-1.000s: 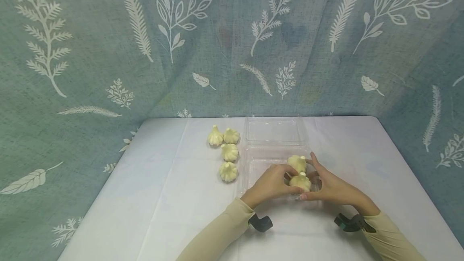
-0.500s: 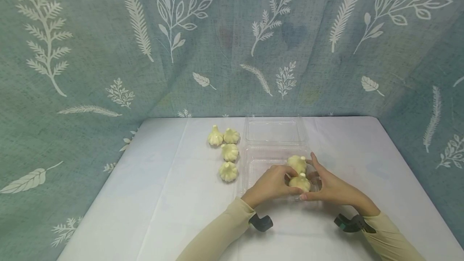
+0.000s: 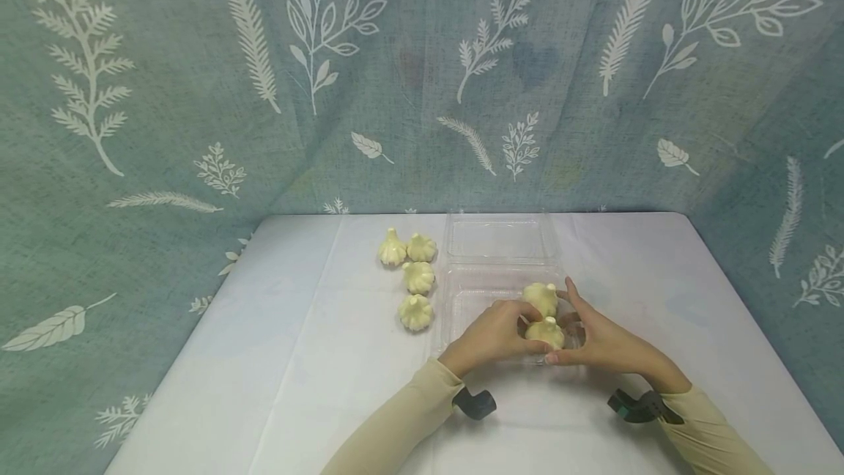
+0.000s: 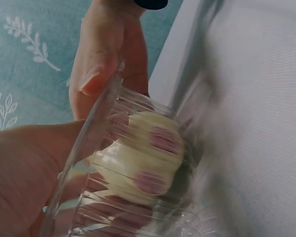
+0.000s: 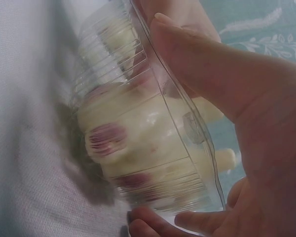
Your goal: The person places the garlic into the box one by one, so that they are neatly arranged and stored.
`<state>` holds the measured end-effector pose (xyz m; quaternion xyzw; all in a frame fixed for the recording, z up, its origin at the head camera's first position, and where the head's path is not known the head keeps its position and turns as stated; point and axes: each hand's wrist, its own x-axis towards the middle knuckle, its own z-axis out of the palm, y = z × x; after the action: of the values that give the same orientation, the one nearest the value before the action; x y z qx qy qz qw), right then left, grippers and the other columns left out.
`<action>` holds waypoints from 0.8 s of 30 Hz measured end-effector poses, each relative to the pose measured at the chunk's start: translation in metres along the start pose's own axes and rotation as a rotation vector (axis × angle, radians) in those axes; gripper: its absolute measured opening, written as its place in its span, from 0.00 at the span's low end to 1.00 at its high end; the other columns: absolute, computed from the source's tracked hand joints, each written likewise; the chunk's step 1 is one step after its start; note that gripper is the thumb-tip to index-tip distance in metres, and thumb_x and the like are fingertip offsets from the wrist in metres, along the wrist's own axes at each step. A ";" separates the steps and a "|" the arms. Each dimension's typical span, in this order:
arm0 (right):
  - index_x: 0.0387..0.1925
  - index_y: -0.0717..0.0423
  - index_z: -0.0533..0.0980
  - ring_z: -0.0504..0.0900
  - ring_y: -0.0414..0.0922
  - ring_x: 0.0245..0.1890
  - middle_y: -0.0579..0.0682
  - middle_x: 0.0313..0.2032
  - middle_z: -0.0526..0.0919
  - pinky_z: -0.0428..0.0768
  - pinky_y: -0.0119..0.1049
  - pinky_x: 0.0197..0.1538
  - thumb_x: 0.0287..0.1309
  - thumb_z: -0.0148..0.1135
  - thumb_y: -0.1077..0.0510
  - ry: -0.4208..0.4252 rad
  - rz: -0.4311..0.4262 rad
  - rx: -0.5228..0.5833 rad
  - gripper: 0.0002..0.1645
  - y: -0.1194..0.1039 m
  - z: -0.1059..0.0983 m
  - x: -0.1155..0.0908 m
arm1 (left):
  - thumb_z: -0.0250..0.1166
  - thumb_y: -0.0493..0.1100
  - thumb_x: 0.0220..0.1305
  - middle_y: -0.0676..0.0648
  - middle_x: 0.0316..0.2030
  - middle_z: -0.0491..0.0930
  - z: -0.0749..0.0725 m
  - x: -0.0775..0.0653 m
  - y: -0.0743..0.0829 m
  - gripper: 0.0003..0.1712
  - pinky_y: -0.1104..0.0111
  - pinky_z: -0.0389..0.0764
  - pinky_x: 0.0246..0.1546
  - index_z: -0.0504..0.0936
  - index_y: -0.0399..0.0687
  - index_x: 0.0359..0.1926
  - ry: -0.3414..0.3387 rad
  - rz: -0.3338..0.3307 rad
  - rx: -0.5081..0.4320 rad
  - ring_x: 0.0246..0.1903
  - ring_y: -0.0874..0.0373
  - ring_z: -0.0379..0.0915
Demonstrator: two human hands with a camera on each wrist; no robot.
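A clear plastic clamshell box (image 3: 469,303) lies open, with two pale garlic bulbs on its right side. My left hand (image 3: 497,330) reaches in over the front edge, thumb and fingers around the nearer garlic bulb (image 3: 545,333). Just behind it sits the other garlic bulb (image 3: 541,299). My right hand (image 3: 606,343) holds the box at its front right corner, thumb at the front rim and fingers along the right side. Through the ribbed wall, the left wrist view shows the gripped bulb (image 4: 138,158) with purplish patches. Bulbs (image 5: 123,133) also show through plastic in the right wrist view.
Left of the box, several more garlic bulbs (image 3: 415,312) stand in a rough column on the white-covered table (image 3: 297,358). The hinged lid (image 3: 501,239) lies folded back toward the leaf-patterned cloth (image 3: 409,94) behind the table.
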<state>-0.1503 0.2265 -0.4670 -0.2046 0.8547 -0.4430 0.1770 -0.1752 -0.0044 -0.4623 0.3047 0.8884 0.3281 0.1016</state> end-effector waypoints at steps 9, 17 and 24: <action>0.78 0.65 0.20 0.75 0.63 0.67 0.69 0.81 0.45 0.82 0.57 0.60 0.54 0.79 0.46 0.013 -0.016 -0.012 0.84 0.001 0.000 0.001 | 0.79 0.58 0.56 0.53 0.50 0.89 -0.008 -0.002 0.003 0.29 0.80 0.80 0.43 0.86 0.49 0.54 0.000 -0.029 0.005 0.44 0.67 0.83; 0.78 0.65 0.21 0.75 0.63 0.66 0.70 0.80 0.45 0.83 0.58 0.59 0.53 0.80 0.46 0.023 -0.021 -0.020 0.84 0.001 0.001 0.002 | 0.77 0.59 0.58 0.52 0.52 0.88 -0.025 -0.010 0.008 0.29 0.76 0.81 0.47 0.86 0.50 0.55 0.041 -0.025 -0.006 0.49 0.61 0.84; 0.78 0.67 0.22 0.77 0.61 0.64 0.70 0.80 0.47 0.81 0.60 0.59 0.53 0.80 0.46 0.031 -0.029 -0.029 0.84 0.003 0.001 0.002 | 0.75 0.59 0.61 0.49 0.56 0.87 -0.049 -0.020 0.012 0.29 0.65 0.85 0.53 0.85 0.48 0.57 0.123 -0.020 -0.071 0.53 0.54 0.84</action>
<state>-0.1522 0.2263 -0.4707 -0.2128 0.8606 -0.4364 0.1542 -0.1718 -0.0348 -0.4177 0.2715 0.8837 0.3762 0.0609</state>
